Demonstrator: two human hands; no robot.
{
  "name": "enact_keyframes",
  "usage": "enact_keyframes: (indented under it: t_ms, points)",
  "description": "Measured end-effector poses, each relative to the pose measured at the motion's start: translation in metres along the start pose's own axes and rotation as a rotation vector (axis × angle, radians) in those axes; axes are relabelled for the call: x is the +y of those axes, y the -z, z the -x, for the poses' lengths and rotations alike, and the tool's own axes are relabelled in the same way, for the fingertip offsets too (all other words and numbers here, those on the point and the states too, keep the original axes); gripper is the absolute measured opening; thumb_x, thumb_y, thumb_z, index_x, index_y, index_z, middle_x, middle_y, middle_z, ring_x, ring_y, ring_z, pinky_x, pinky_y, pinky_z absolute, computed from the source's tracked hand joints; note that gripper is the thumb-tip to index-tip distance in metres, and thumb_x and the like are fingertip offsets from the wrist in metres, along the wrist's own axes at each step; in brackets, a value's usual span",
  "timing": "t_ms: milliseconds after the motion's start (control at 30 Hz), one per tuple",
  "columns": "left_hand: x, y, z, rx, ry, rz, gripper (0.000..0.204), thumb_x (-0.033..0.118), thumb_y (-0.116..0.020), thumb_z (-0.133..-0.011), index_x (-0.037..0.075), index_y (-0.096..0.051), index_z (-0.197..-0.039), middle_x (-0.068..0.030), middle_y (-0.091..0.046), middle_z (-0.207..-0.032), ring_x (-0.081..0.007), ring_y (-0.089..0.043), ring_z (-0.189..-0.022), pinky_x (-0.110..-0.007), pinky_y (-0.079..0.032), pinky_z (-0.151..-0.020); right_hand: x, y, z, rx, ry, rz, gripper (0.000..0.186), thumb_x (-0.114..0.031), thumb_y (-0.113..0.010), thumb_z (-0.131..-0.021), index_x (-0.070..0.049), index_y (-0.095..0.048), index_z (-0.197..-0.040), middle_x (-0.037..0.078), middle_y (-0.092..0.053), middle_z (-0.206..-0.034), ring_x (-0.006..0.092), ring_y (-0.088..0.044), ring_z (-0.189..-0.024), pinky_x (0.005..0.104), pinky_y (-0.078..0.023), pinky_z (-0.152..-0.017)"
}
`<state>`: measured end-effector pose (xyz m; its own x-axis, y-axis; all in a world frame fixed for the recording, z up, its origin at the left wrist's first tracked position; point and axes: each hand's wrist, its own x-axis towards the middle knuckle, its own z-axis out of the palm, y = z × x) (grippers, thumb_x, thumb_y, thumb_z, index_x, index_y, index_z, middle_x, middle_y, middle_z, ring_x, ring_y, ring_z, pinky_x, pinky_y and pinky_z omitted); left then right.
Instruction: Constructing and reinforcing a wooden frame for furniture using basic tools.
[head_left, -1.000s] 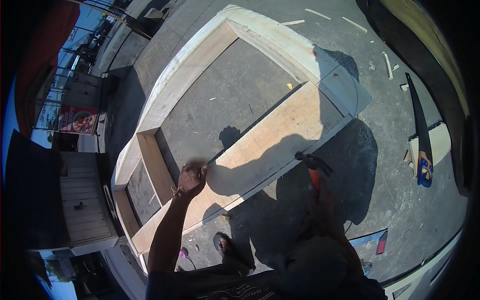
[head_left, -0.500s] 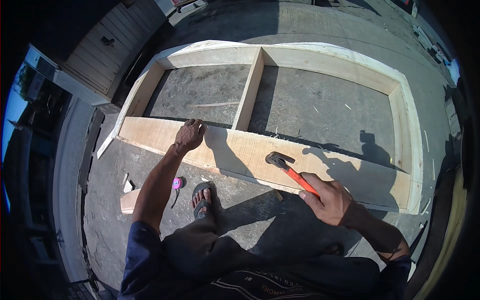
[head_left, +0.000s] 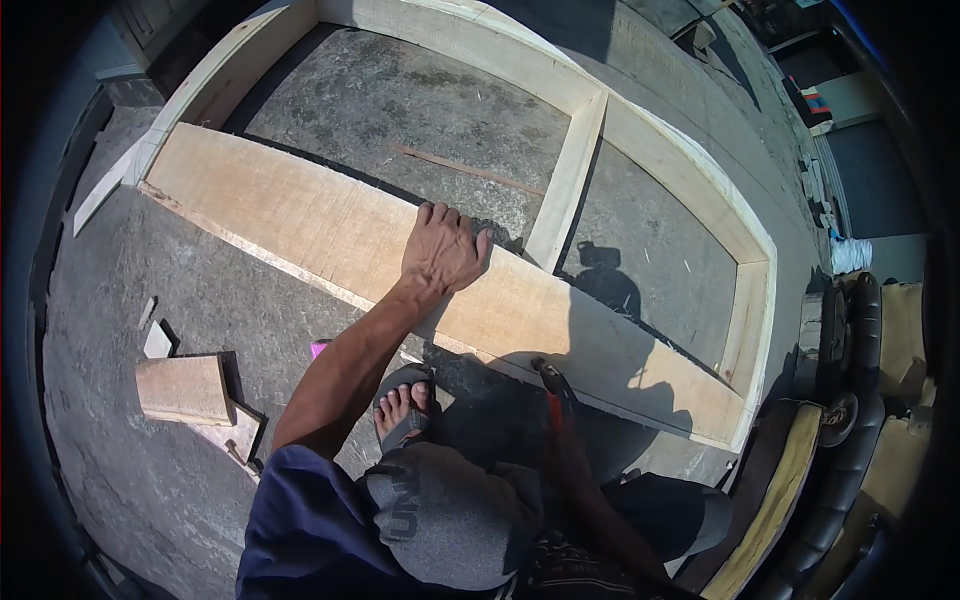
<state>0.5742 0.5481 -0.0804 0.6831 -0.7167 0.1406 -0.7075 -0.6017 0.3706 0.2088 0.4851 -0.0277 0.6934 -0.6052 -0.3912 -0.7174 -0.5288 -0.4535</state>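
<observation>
A wide plank (head_left: 300, 215) forms the near side of a large pale wooden frame (head_left: 540, 75) lying on concrete. My left hand (head_left: 445, 250) presses on the plank, its fingers curled over the far edge, just left of the crosspiece (head_left: 568, 185). In my right hand (head_left: 568, 450), low and close to my legs, is a claw hammer (head_left: 547, 375) with an orange-red handle. The hammer's head is at the plank's near edge. Shadow dims the right hand, so its fingers show poorly.
Wood offcuts (head_left: 185, 388) lie on the ground at the left. A pink tape measure (head_left: 319, 347) is mostly hidden behind my left forearm. My sandalled foot (head_left: 403, 405) stands near the plank. Black padded furniture parts (head_left: 865, 350) crowd the right side.
The right hand and hammer have drawn back from above the plank toward its near edge. My left hand is closer to the crosspiece. The view has turned and come nearer the plank.
</observation>
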Motion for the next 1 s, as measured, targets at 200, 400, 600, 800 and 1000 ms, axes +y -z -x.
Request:
enact_keyframes:
  t_ms: [200, 400, 600, 800, 1000]
  points:
    - [-0.01, 0.019, 0.009, 0.027, -0.031, 0.051, 0.048, 0.037, -0.044, -0.099, -0.004, -0.069, -0.097, -0.021, -0.067, -0.098, -0.0312, -0.056, -0.101, -0.047, -0.036, -0.099, -0.084, 0.029, 0.021, 0.497, 0.591, -0.881, 0.032, -0.031, -0.052, -0.103, -0.002, -0.048, -0.118, 0.031, -0.065, -0.083, 0.0516, -0.065, -0.077, 0.0541, -0.051, -0.064]
    - [-0.036, -0.001, 0.018, -0.019, 0.001, -0.052, 0.048, 0.036, -0.044, -0.099, -0.005, -0.069, -0.093, -0.0226, -0.066, -0.093, -0.0328, -0.057, -0.099, -0.048, -0.037, -0.099, -0.129, -0.007, 0.017, 0.134, -0.178, -0.157, 0.033, -0.032, -0.05, -0.104, -0.002, -0.049, -0.116, 0.029, -0.066, -0.083, 0.0521, -0.064, -0.075, 0.0519, -0.05, -0.061]
    - [-0.021, 0.016, 0.012, -0.007, -0.022, 0.001, 0.048, 0.036, -0.043, -0.099, -0.005, -0.068, -0.093, -0.0238, -0.066, -0.096, -0.0341, -0.058, -0.099, -0.048, -0.037, -0.1, -0.069, -0.061, 0.02, 0.173, -0.261, -0.088, 0.034, -0.034, -0.051, -0.104, -0.002, -0.053, -0.113, 0.031, -0.066, -0.085, 0.0533, -0.064, -0.079, 0.0575, -0.047, -0.064]
    - [-0.03, 0.001, 0.009, 0.056, -0.008, -0.029, 0.052, 0.04, -0.043, -0.1, -0.003, -0.07, -0.089, -0.0238, -0.068, -0.093, -0.0361, -0.061, -0.1, -0.05, -0.038, -0.099, -0.109, 0.031, 0.003, 0.273, -0.275, -0.097, 0.031, -0.031, -0.055, -0.102, -0.001, -0.056, -0.11, 0.03, -0.065, -0.08, 0.0525, -0.064, -0.076, 0.0548, -0.048, -0.063]
    - [-0.015, 0.028, -0.019, -0.039, 0.115, 0.012, 0.058, 0.038, -0.047, -0.1, 0.001, -0.071, -0.062, -0.0222, -0.069, -0.07, -0.0346, -0.068, -0.077, -0.048, -0.042, -0.087, -0.118, 0.137, 0.04, 0.318, -0.039, 0.141, 0.026, -0.03, -0.067, -0.096, -0.005, -0.061, -0.095, 0.016, -0.062, -0.068, 0.0357, -0.065, -0.059, 0.0424, -0.051, -0.06]
